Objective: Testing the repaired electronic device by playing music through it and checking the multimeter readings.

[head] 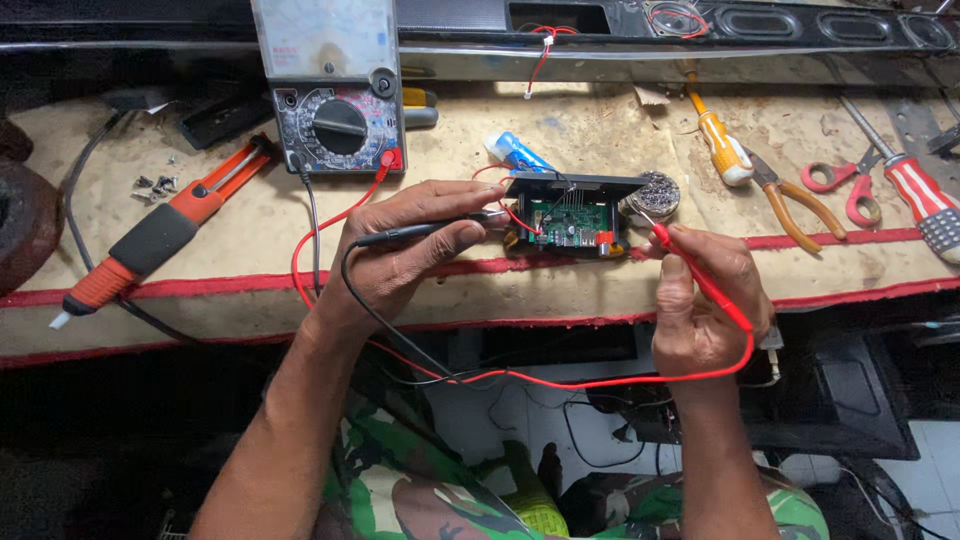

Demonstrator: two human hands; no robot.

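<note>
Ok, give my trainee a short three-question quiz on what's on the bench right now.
1. True or false: the left hand holds the black probe.
2. Which hand holds the red probe? A) left B) right
3. Which open module do both probe tips point at?

Key:
1. True.
2. B.
3. The small green circuit board in its black housing, below the analogue multimeter.
</note>
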